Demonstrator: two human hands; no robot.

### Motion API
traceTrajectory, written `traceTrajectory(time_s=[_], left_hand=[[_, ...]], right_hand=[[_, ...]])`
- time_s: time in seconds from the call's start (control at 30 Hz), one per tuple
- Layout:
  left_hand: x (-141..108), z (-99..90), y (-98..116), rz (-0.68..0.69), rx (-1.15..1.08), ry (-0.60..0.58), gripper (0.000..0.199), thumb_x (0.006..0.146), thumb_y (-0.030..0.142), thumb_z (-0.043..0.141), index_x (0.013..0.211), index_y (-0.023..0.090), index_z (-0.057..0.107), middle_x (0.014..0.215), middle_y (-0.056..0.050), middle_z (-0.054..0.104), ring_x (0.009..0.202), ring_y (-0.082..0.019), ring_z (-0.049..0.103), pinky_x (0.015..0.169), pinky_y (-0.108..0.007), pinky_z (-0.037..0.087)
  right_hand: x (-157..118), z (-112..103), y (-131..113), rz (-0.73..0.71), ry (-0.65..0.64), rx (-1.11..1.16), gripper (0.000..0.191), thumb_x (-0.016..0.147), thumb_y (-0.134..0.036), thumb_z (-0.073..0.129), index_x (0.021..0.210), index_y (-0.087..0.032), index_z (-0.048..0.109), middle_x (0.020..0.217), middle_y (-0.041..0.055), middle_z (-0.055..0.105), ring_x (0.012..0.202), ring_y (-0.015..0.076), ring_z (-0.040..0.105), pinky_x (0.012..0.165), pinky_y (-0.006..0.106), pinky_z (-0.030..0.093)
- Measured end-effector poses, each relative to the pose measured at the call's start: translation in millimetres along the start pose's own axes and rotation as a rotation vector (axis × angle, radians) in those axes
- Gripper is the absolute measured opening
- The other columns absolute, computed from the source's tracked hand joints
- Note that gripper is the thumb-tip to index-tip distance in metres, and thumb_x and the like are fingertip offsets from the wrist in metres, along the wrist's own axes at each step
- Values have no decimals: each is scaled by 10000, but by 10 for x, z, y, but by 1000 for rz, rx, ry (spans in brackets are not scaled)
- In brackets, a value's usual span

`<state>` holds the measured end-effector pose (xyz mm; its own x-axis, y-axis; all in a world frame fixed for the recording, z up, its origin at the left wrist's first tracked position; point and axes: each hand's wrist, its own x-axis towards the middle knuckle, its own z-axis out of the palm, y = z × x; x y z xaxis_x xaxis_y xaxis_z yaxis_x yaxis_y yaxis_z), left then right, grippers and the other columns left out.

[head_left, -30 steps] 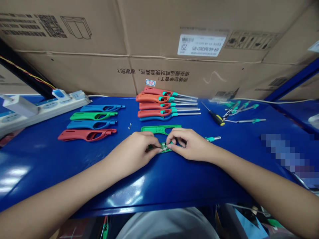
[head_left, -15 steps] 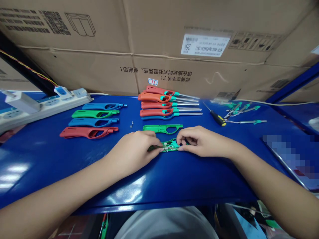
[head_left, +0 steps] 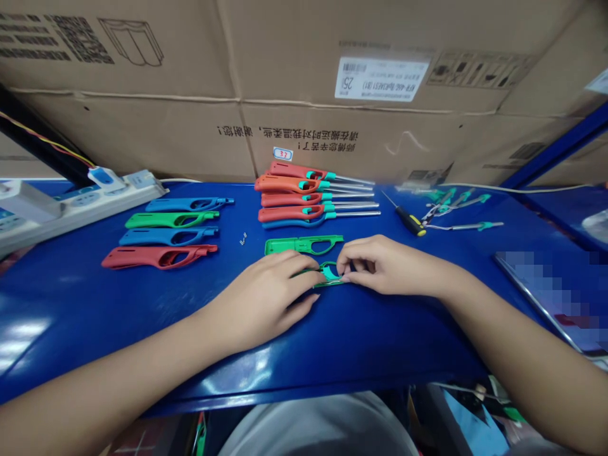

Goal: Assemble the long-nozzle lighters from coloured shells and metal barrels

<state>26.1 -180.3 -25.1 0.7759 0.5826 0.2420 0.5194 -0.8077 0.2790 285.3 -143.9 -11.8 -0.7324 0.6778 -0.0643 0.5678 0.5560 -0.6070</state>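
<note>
A green lighter shell half (head_left: pixel 329 273) with a teal trigger and thin wires inside lies on the blue table. My left hand (head_left: pixel 278 291) covers its left part, fingers over the shell and thumb just below it. Against its right end, my right hand (head_left: pixel 363 264) has thumb and forefinger pinched on the shell. The other green shell half (head_left: pixel 304 245) lies open side up just beyond both hands. A few tiny screws (head_left: pixel 244 239) sit to its left.
Coloured shells (head_left: pixel 159 256) lie at left beside a white power strip (head_left: pixel 90 206). Lighters with metal tubes (head_left: pixel 294 214) are stacked at the back centre. A screwdriver (head_left: pixel 411 221), wired tube parts (head_left: pixel 468 226) and a blurred flat device (head_left: pixel 551 304) are at right.
My left hand has shifted over the shell, its fingers now across the top and its thumb lower and apart. My right hand stays at the right end. The view has moved slightly.
</note>
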Motion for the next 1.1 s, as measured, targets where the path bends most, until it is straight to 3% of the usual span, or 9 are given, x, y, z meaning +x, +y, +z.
traceTrajectory(time_s=[0.23, 0.47, 0.63, 0.8, 1.0, 1.1], left_hand=[[-23, 87, -99, 39, -5, -19, 315, 1051, 213, 458, 1288, 256, 660, 1267, -56, 669, 1130, -223, 644, 966, -387, 534], [-14, 100, -97, 42, -25, -30, 347, 1046, 183, 445, 1314, 240, 658, 1264, -71, 662, 1139, -240, 616, 969, -399, 539], [-11, 108, -101, 42, -23, -26, 354, 1049, 192, 439, 1320, 239, 662, 1275, -76, 657, 1143, -246, 608, 969, -405, 544], [-14, 98, -101, 48, -20, -23, 356, 1050, 193, 436, 1317, 232, 667, 1263, -84, 660, 1144, -247, 606, 966, -402, 545], [-12, 107, -115, 45, -16, -32, 357, 1046, 189, 442, 1319, 242, 666, 1277, -83, 654, 1154, -246, 605, 976, -407, 544], [-8, 112, -124, 48, -2, -30, 360, 1045, 182, 439, 1315, 238, 669, 1280, -85, 653, 1166, -249, 603, 978, -410, 547]], right_hand=[[-7, -22, 3, -47, 3, -17, 152, 903, -99, 586, 946, -165, 715, 935, 26, 726, 769, 119, 612, 661, 222, 446], [9, 8, 28, -45, 8, -28, 96, 876, -111, 638, 926, -165, 699, 872, 13, 689, 674, 105, 562, 589, 218, 415], [-7, -13, 9, -101, 6, -45, 136, 911, -103, 587, 940, -165, 705, 918, 34, 711, 781, 127, 619, 673, 227, 448], [-7, -7, 0, -86, -4, -71, 126, 883, -89, 608, 950, -155, 692, 906, 30, 691, 716, 115, 586, 618, 218, 423], [2, 19, 9, -110, -7, -86, 120, 918, -108, 581, 953, -160, 683, 939, 38, 693, 811, 137, 616, 704, 240, 451], [-4, 7, 1, -110, 7, -76, 101, 907, -114, 606, 957, -161, 680, 934, 32, 682, 771, 129, 599, 660, 235, 443]])
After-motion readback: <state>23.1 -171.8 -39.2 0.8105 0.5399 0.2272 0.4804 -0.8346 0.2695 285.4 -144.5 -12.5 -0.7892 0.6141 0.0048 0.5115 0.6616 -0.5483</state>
